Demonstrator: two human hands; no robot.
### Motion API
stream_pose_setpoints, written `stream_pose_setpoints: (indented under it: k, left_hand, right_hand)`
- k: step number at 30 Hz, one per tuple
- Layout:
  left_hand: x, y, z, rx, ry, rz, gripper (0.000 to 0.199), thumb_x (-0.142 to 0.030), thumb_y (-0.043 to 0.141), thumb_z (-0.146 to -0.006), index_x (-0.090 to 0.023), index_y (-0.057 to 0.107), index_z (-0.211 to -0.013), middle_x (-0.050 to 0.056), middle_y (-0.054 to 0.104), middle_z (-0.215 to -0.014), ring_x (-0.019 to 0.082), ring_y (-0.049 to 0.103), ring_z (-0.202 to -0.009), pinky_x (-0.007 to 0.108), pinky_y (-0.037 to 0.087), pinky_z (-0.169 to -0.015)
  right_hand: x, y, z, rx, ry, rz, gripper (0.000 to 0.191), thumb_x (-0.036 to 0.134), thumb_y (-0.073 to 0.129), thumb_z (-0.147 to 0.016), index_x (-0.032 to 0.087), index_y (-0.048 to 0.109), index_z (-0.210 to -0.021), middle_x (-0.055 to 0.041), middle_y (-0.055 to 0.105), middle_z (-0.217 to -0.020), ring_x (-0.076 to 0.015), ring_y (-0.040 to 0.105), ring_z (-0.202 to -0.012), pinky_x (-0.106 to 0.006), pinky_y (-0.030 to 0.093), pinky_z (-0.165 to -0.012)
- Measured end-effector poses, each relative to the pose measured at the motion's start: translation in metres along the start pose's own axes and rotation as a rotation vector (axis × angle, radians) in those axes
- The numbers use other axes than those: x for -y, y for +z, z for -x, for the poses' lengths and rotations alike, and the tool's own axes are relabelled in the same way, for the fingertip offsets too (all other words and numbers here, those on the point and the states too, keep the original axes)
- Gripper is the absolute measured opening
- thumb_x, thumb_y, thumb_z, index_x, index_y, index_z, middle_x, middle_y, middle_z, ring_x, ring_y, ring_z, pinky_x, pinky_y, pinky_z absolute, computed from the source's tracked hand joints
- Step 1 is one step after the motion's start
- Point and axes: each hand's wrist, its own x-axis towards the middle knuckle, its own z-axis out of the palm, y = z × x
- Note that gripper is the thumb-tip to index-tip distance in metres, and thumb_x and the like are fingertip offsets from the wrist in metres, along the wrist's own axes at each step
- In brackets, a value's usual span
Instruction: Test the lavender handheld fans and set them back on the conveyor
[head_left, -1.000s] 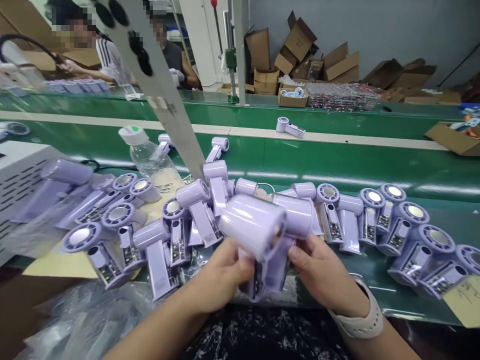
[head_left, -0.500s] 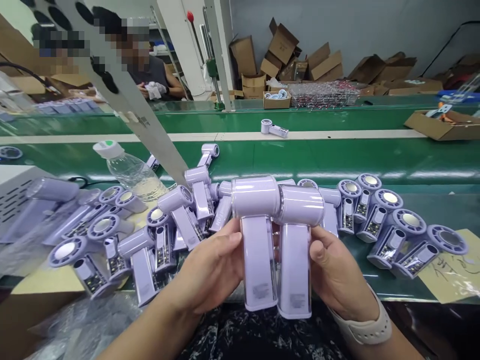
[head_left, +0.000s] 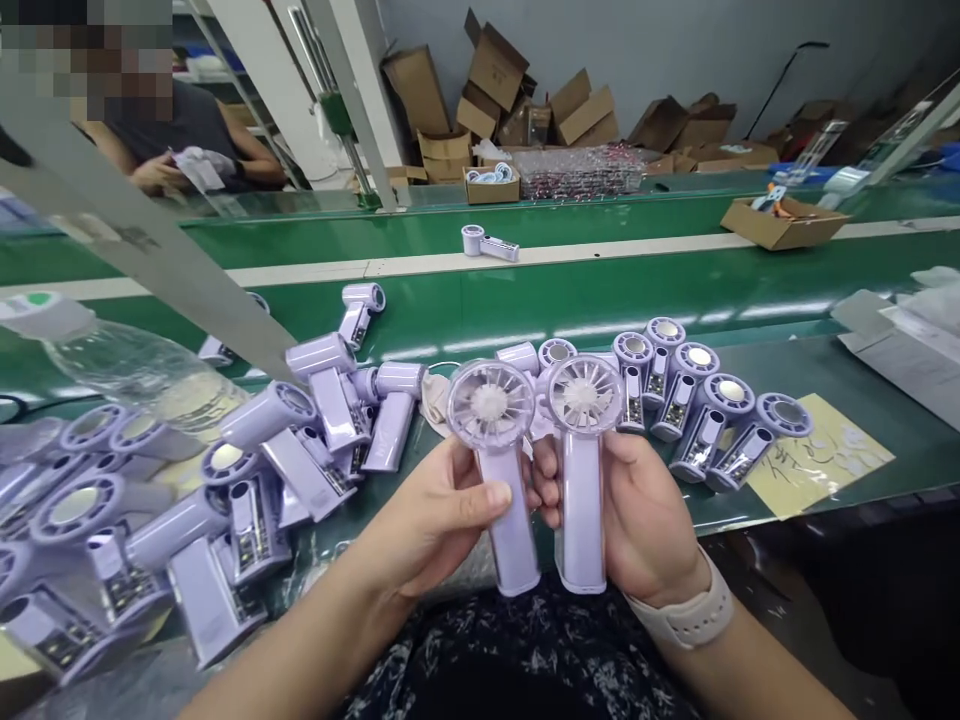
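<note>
Two lavender handheld fans are held upright side by side in front of me, their clear grilles and blades facing me. My left hand (head_left: 450, 510) grips the left fan (head_left: 510, 520) by its handle, thumb across the front. Around the handle of the right fan (head_left: 582, 510) my right hand (head_left: 645, 510) is closed, with fingertips showing at its left side. The two round heads are close together. Behind them, more lavender fans (head_left: 517, 358) stand on the green bench, partly hidden.
Many lavender fans (head_left: 319, 475) lie heaped at left beside a clear water bottle (head_left: 142, 360). Several stand at right (head_left: 697, 358) near a yellow paper (head_left: 825, 460). One fan (head_left: 499, 248) lies on the conveyor. A slanted metal post (head_left: 172, 270) rises at left; a co-worker (head_left: 187, 140) sits beyond.
Both fans have been turned from their smooth backs to their grille fronts, still one in each hand. My view has shifted to the right.
</note>
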Motion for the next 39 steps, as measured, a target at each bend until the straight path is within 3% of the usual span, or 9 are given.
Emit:
stream_pose_setpoints:
  k: [6, 9, 14, 18, 25, 31, 33, 36, 39]
  left_hand:
    - [-0.004, -0.010, 0.011, -0.228, 0.052, -0.059, 0.033, -0.040, 0.079, -0.084, -0.014, 0.072, -0.105, 0.008, 0.075, -0.095, 0.021, 0.073, -0.081, 0.032, 0.062, -0.071]
    - [-0.009, -0.013, 0.014, -0.302, 0.088, -0.069, 0.023, -0.028, 0.075, -0.087, -0.016, 0.072, -0.105, 0.009, 0.078, -0.104, 0.023, 0.074, -0.090, 0.032, 0.062, -0.075]
    - [-0.009, -0.016, 0.015, -0.236, 0.152, -0.213, 0.042, -0.024, 0.080, -0.084, -0.021, 0.067, -0.123, 0.008, 0.079, -0.109, 0.025, 0.075, -0.102, 0.033, 0.059, -0.087]
    - [-0.007, -0.021, 0.013, -0.162, 0.168, -0.227, 0.058, -0.030, 0.086, -0.079, -0.024, 0.062, -0.131, 0.004, 0.079, -0.091, 0.021, 0.077, -0.087, 0.026, 0.059, -0.075]
    - [-0.007, -0.026, 0.012, -0.187, 0.125, -0.238, 0.071, -0.038, 0.087, -0.077, -0.020, 0.056, -0.138, 0.015, 0.078, -0.115, 0.031, 0.076, -0.103, 0.034, 0.061, -0.082]
    - [-0.009, -0.032, 0.016, -0.222, 0.143, -0.306, 0.077, -0.040, 0.086, -0.077, -0.018, 0.053, -0.143, 0.014, 0.078, -0.111, 0.026, 0.075, -0.095, 0.031, 0.057, -0.079]
    - [-0.010, -0.032, 0.020, -0.255, 0.164, -0.423, 0.074, -0.035, 0.083, -0.080, -0.019, 0.052, -0.145, 0.014, 0.077, -0.113, 0.026, 0.074, -0.097, 0.031, 0.056, -0.079]
    - [-0.009, -0.030, 0.028, -0.285, 0.408, -0.780, 0.057, -0.023, 0.083, -0.076, -0.023, 0.065, -0.130, 0.010, 0.076, -0.118, 0.029, 0.071, -0.108, 0.039, 0.053, -0.096]
    - [-0.005, -0.031, 0.034, -0.242, 0.737, -1.079, 0.029, -0.013, 0.073, -0.082, -0.029, 0.074, -0.106, 0.001, 0.079, -0.117, 0.026, 0.066, -0.124, 0.047, 0.022, -0.125]
  right_hand:
    - [-0.005, -0.002, -0.007, 0.090, -0.021, 0.045, 0.046, 0.059, 0.042, -0.091, 0.021, 0.068, -0.084, -0.0062, 0.061, -0.073, -0.0183, 0.054, -0.057, -0.031, 0.049, -0.051]
    - [-0.005, -0.006, -0.010, 0.074, -0.093, 0.061, 0.033, 0.053, 0.050, -0.088, 0.025, 0.066, -0.091, -0.0048, 0.065, -0.074, -0.0207, 0.059, -0.058, -0.034, 0.052, -0.053]
    - [-0.008, -0.008, -0.012, -0.107, -0.280, 0.210, 0.036, 0.051, 0.047, -0.094, 0.028, 0.065, -0.116, -0.0077, 0.075, -0.095, -0.0297, 0.073, -0.089, -0.049, 0.062, -0.083]
    - [-0.012, -0.004, -0.012, -0.147, -0.293, 0.221, 0.043, 0.045, 0.045, -0.099, 0.032, 0.055, -0.138, -0.0069, 0.076, -0.103, -0.0296, 0.075, -0.098, -0.046, 0.064, -0.080]
    - [-0.015, -0.001, -0.015, -0.210, -0.264, 0.233, 0.041, 0.043, 0.049, -0.099, 0.029, 0.056, -0.136, -0.0063, 0.075, -0.091, -0.0258, 0.073, -0.077, -0.040, 0.064, -0.069]
    - [-0.023, -0.006, -0.019, -0.180, -0.271, 0.258, 0.036, 0.040, 0.046, -0.100, 0.027, 0.061, -0.131, -0.0073, 0.077, -0.095, -0.0267, 0.074, -0.078, -0.044, 0.066, -0.071]
    - [-0.025, -0.010, -0.015, -0.121, -0.366, 0.320, 0.037, 0.040, 0.047, -0.100, 0.028, 0.060, -0.133, -0.0083, 0.077, -0.112, -0.0291, 0.076, -0.094, -0.047, 0.065, -0.080]
    - [-0.019, -0.017, -0.003, 0.064, -0.578, 0.637, 0.047, 0.036, 0.068, -0.092, 0.036, 0.056, -0.137, -0.0062, 0.063, -0.144, -0.0339, 0.060, -0.132, -0.055, 0.052, -0.108]
    - [-0.007, -0.019, 0.004, 0.306, -0.802, 0.920, 0.052, 0.027, 0.073, -0.091, 0.043, 0.056, -0.138, -0.0002, 0.059, -0.150, -0.0324, 0.047, -0.145, -0.059, 0.033, -0.122]
